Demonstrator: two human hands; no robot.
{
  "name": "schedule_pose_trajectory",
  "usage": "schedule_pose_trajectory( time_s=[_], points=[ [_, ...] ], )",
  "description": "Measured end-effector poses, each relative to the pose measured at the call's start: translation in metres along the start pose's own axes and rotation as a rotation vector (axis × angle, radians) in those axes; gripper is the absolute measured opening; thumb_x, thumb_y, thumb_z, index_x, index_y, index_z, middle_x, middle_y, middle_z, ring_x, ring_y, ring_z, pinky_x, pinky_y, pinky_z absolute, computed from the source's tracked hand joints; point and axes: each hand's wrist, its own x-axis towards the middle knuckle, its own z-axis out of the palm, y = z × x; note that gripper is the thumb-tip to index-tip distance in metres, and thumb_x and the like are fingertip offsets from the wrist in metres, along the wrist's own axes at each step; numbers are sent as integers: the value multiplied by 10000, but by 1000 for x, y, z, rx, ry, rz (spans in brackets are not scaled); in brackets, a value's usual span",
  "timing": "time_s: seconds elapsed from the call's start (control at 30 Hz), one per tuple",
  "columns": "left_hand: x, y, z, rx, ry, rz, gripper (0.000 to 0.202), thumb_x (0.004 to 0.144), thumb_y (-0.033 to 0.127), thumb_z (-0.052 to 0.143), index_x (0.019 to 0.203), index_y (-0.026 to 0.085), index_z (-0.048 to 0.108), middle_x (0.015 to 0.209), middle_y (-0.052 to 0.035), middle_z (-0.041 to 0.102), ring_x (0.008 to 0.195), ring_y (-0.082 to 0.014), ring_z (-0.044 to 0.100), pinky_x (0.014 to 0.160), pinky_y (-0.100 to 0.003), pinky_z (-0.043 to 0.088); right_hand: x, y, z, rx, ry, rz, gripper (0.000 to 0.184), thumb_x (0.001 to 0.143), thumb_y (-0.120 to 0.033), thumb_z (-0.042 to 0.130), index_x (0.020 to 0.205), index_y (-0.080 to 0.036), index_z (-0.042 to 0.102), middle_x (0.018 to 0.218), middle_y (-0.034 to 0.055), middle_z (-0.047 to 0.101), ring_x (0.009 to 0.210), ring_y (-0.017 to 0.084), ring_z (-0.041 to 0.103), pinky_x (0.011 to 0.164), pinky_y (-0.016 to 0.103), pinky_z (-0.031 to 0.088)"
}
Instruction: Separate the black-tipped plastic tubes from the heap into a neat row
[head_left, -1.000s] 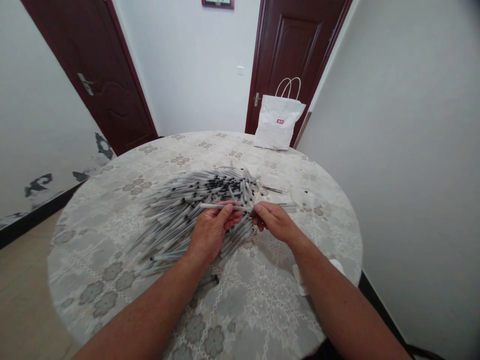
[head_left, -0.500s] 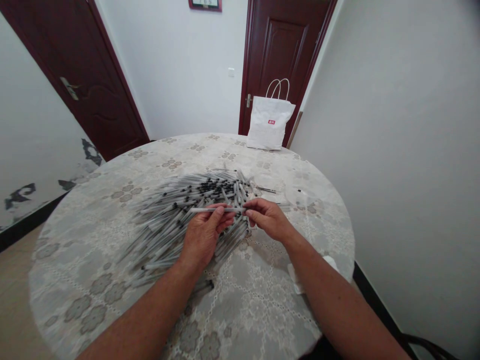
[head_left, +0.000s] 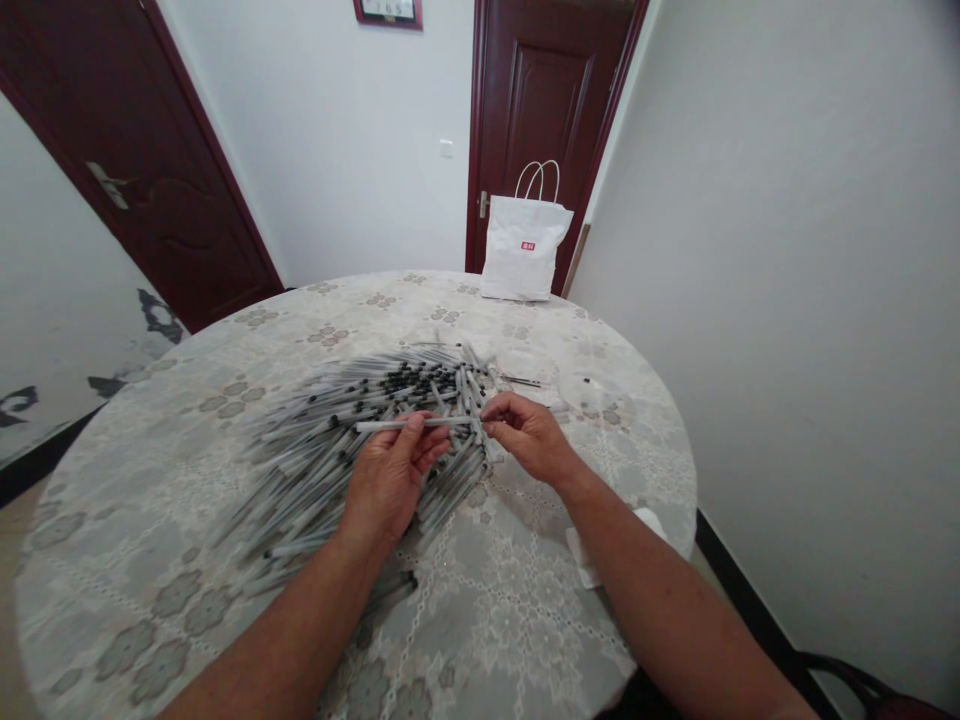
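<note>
- Left hand (head_left: 386, 485), palm turned partly upward, holds a slim whitish tube (head_left: 375, 427) between thumb and fingers, level above a heap of similar tubes.
- Right hand (head_left: 525, 435) is at the tube's right end, thumb and forefinger drawn narrowly together; whether anything is pinched between them cannot be told.
- Beneath and around the left hand, scores of grey-white tubes (head_left: 300, 490), many with black ends, fan out across a round surface (head_left: 525, 620) covered in a floral, lace-patterned cloth.
- Beyond the right hand lie thin dark rods (head_left: 521, 381) and, farther right, a small black piece (head_left: 586, 380).
- White material (head_left: 581, 560), partly hidden by the right forearm, rests near the surface's right edge.
- At the far edge, a white paper bag (head_left: 527, 260) with a red label stands upright before a dark red door (head_left: 551, 110).
</note>
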Motion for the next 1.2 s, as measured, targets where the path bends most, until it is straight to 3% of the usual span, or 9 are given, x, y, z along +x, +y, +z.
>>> schedule_pose_trajectory(
  time_s=[0.17, 0.33, 0.47, 0.6, 0.73, 0.83, 0.93, 1.03, 1.2],
  points=[
    [0, 2, 0, 30, 12, 19, 271, 809, 350, 783, 939, 137, 678, 902, -50, 736, 781, -163, 727, 704, -271, 615, 4, -5, -25, -162, 53, 87, 185, 881, -357, 613, 934, -188, 668, 717, -14, 640, 600, 120, 575, 589, 236, 454],
    [-6, 3, 4, 152, -25, -17, 329, 821, 434, 755, 938, 140, 665, 839, -57, 722, 755, -167, 707, 701, -272, 596, 11, 8, -72, -421, 448, 147, 287, 873, -429, 588, 887, -167, 704, 689, 18, 677, 550, 142, 583, 565, 257, 459],
    [-9, 1, 2, 261, -74, -22, 402, 819, 526, 723, 960, 152, 677, 843, -53, 708, 751, -178, 684, 710, -297, 586, 12, 29, -106, -439, 804, 193, 413, 861, -422, 555, 1121, -137, 701, 903, 82, 740, 592, 154, 646, 616, 290, 516],
    [-10, -1, -2, 393, -149, -32, 477, 841, 598, 657, 1045, 170, 702, 847, -39, 682, 772, -190, 659, 729, -307, 571, 12, 39, -116, -411, 868, 215, 552, 863, -347, 497, 1368, -142, 579, 1085, 116, 735, 634, 148, 675, 638, 299, 541],
    [-14, 0, -3, 540, -226, -60, 537, 860, 633, 601, 1130, 181, 709, 744, -20, 651, 688, -196, 648, 689, -303, 541, 13, 31, -99, -345, 746, 195, 440, 867, -339, 512, 1236, -148, 658, 1045, 105, 747, 640, 146, 668, 588, 272, 523],
    [-18, 4, -1, 696, -303, -15, 508, 907, 608, 544, 1137, 192, 722, 628, -5, 609, 608, -182, 612, 601, -264, 478, 12, 18, -76, -178, 441, 174, 406, 890, -412, 553, 1164, -140, 679, 988, 104, 739, 630, 140, 641, 494, 234, 473],
    [-22, 6, 1, 757, -418, 8, 468, 948, 570, 495, 1112, 200, 731, 594, 8, 568, 545, -158, 552, 551, -254, 431, 7, 6, -52, -42, 99, 156, 440, 919, -427, 563, 1248, -145, 639, 956, 84, 711, 615, 120, 607, 457, 211, 439],
    [-24, 4, 1, 724, -494, -22, 464, 942, 566, 503, 1080, 191, 738, 626, 4, 550, 526, -145, 513, 506, -250, 421, 1, -2, -31, 18, -146, 149, 455, 934, -406, 575, 1321, -167, 594, 894, 49, 677, 618, 106, 587, 462, 195, 413],
    [-24, 0, 0, 649, -574, -91, 391, 935, 510, 540, 987, 169, 724, 715, -17, 566, 585, -135, 545, 544, -242, 468, -5, -10, -16, 82, -334, 179, 256, 943, -380, 593, 1080, -170, 642, 625, -45, 566, 516, 83, 478, 462, 188, 349]
  ],
)
